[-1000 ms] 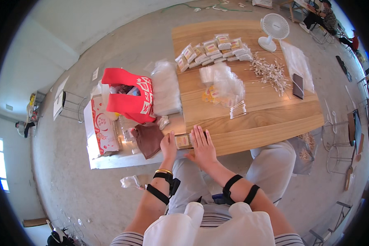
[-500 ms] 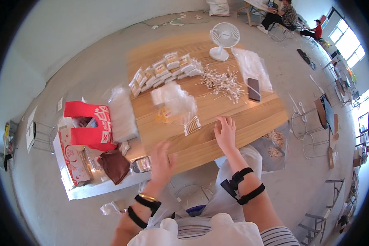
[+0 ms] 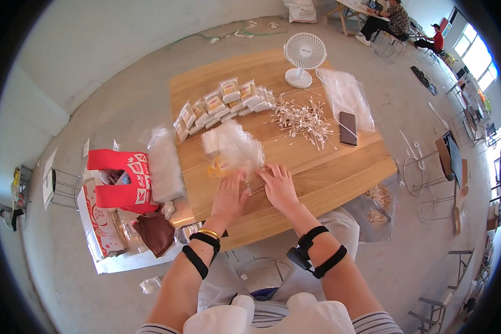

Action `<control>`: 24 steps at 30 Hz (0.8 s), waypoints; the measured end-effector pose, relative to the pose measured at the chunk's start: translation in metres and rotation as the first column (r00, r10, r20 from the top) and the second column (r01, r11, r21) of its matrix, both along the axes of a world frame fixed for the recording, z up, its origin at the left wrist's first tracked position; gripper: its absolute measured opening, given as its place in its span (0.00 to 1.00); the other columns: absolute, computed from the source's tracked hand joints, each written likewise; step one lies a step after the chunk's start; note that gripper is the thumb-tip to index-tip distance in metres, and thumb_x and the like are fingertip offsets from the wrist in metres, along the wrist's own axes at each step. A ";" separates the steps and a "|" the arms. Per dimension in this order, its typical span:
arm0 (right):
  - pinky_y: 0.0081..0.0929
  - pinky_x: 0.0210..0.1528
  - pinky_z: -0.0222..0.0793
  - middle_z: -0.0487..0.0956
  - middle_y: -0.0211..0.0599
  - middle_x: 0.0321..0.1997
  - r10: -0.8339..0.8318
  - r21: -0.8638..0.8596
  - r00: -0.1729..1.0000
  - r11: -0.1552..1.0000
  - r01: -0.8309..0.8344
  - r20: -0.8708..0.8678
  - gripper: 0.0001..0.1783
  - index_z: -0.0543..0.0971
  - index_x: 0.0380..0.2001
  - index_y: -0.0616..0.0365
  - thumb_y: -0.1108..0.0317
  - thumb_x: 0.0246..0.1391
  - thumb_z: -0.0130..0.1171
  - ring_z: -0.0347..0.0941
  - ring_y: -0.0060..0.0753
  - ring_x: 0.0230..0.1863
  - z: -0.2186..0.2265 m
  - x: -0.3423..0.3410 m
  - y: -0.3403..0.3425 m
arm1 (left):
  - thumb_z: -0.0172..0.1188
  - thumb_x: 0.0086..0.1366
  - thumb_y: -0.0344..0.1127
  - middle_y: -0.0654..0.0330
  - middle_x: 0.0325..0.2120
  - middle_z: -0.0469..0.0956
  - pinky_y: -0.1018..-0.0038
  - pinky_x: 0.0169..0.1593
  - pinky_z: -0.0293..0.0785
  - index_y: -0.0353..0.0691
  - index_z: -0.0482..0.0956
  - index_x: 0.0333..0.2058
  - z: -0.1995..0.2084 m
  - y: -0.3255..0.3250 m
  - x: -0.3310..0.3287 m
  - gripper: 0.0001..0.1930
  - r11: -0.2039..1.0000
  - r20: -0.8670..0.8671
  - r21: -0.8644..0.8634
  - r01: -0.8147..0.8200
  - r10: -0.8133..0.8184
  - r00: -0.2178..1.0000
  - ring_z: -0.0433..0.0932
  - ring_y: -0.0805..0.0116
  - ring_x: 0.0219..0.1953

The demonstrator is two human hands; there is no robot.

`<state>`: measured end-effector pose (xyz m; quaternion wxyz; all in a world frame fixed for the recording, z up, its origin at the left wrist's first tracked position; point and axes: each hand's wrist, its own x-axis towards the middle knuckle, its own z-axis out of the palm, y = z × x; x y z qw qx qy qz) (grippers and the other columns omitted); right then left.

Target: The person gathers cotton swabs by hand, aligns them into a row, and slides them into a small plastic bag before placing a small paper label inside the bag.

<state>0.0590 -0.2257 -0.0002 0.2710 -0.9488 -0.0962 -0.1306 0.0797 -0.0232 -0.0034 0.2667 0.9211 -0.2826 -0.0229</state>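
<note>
A small row of cotton swabs point(image 3: 255, 184) lies on the wooden table point(image 3: 323, 178) between my two hands. My left hand point(image 3: 228, 196) rests at its left side, fingers stretched out and thumb apart. On the other side, my right hand point(image 3: 280, 188) has its fingers extended, the tips at the swabs' right edge; the hands partly hide them. Just beyond are thin clear plastic bags point(image 3: 236, 146), fanned in a stack, with yellow printing at the near left. Farther back sit a heap of loose cotton swabs point(image 3: 305, 119) and several filled swab packs point(image 3: 214, 104).
A white fan point(image 3: 304, 54), clear plastic sheets point(image 3: 348, 94) and a dark phone-like slab point(image 3: 348, 128) occupy the far right. At left, a lower surface bears a red bag point(image 3: 119, 178) and a brown pouch point(image 3: 155, 231). A bag of swabs point(image 3: 377, 203) hangs at right.
My left hand has moved up and right onto the table beside the swabs. My right hand has shifted left and down to them. The view has shifted slightly.
</note>
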 end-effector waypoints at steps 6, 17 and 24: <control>0.44 0.58 0.64 0.72 0.39 0.52 -0.002 -0.018 1.000 1.000 0.002 0.018 0.22 0.78 0.51 0.51 0.75 0.51 0.55 0.67 0.47 0.55 -0.002 -0.018 -0.005 | 0.52 0.69 0.48 0.43 0.68 0.56 0.51 0.74 0.41 0.29 0.48 0.69 -0.002 -0.003 -0.020 0.40 0.990 0.192 0.134 -0.037 0.011 0.981 0.51 0.45 0.72; 0.43 0.57 0.65 0.74 0.41 0.51 -0.254 0.003 0.966 0.967 0.254 0.048 0.20 0.75 0.49 0.56 0.75 0.51 0.56 0.67 0.50 0.56 -0.002 0.008 -0.082 | 0.46 0.68 0.62 0.43 0.72 0.47 0.53 0.75 0.37 0.25 0.46 0.69 -0.006 -0.044 -0.058 0.47 0.941 0.086 0.327 0.082 -0.117 0.989 0.42 0.49 0.75; 0.43 0.56 0.66 0.75 0.38 0.50 -0.144 -0.239 0.973 0.953 0.186 0.182 0.12 0.78 0.41 0.54 0.74 0.52 0.56 0.69 0.47 0.53 0.007 0.072 -0.112 | 0.44 0.70 0.62 0.43 0.72 0.47 0.53 0.75 0.39 0.26 0.48 0.69 0.001 -0.042 -0.069 0.45 0.932 0.080 0.343 0.118 -0.154 0.985 0.44 0.49 0.75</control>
